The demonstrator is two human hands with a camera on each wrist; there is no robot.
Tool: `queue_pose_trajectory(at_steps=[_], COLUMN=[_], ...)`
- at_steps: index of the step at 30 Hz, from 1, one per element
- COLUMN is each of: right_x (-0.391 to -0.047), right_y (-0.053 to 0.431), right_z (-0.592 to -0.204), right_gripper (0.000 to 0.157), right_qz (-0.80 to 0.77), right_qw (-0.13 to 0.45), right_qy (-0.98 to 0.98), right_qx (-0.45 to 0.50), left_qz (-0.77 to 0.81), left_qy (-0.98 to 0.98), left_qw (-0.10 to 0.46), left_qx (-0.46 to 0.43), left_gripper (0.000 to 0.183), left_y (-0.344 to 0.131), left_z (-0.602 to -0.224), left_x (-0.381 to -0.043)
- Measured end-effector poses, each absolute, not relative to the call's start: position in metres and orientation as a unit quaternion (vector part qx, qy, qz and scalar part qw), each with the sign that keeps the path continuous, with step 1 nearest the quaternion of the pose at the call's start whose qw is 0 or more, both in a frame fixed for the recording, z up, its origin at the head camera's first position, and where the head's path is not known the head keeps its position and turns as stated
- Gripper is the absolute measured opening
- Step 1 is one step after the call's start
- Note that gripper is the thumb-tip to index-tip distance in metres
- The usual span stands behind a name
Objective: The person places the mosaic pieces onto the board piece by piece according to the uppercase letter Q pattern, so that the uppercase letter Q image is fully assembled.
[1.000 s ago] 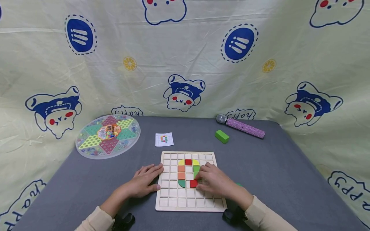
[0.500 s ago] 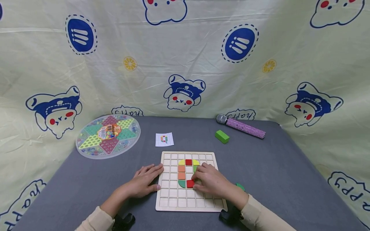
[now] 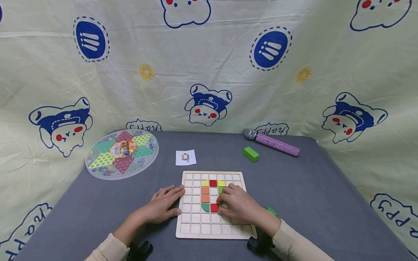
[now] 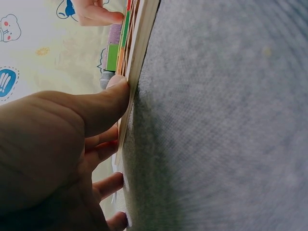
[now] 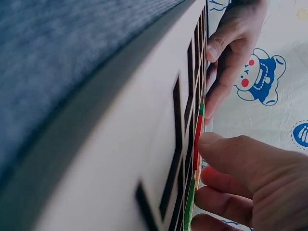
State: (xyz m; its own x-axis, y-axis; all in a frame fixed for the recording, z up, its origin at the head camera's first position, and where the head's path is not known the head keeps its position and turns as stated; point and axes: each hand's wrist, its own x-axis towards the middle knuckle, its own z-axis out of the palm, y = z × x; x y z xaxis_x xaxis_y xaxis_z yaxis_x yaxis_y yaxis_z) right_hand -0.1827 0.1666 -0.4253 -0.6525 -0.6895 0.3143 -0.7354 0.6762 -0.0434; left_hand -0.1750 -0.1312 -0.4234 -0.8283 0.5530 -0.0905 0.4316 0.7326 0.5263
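Note:
In the head view a wooden grid board (image 3: 195,228) lies on the grey table. My left hand (image 3: 163,204) rests along its left edge, thumb and fingertips touching the rim. My right hand (image 3: 240,203) is over the board, thumb and index finger at the right side of a red square tile (image 3: 214,207) in the grid. In the right wrist view the thumb touches this red tile (image 5: 197,139), and the other fingers are bent beside it. Beside it sits a green quarter-round tile (image 3: 205,207). Orange squares (image 3: 204,194), yellow corner tiles (image 3: 221,183) and another red square (image 3: 213,183) form the rest; the hand partly hides green tiles (image 3: 220,190).
A small printed card (image 3: 185,157) lies behind the board. A green block (image 3: 250,154) and a purple glitter microphone (image 3: 277,144) are at the back right. The round patterned game board (image 3: 122,154) is back left. Another green piece (image 3: 271,210) lies beside my right wrist.
The red square tile moved slightly left with my right hand, up against the green quarter-round tile. Since half a second ago it has hardly shifted. My left hand stayed still.

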Motion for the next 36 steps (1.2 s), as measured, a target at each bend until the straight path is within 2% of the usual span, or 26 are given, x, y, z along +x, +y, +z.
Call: queue_pose_trajectory(at_steps=[13, 23, 36], right_x=[-0.179, -0.180, -0.174], right_y=[0.187, 0.212, 0.248], right_z=[-0.413, -0.406, -0.404], right_gripper=[0.025, 0.024, 0.026], right_qz=[0.116, 0.124, 0.120], right_qw=[0.124, 0.152, 0.128], right_qy=[-0.924, -0.933, -0.955], right_qx=[0.342, 0.303, 0.241], left_qz=[0.251, 0.253, 0.250], left_qy=[0.923, 0.921, 0.923], left_qw=[0.124, 0.126, 0.132], left_qx=[0.266, 0.269, 0.261], left_gripper=[0.065, 0.065, 0.065], left_y=[-0.132, -0.132, -0.131], left_z=[-0.423, -0.422, -0.421], left_x=[-0.175, -0.175, -0.174])
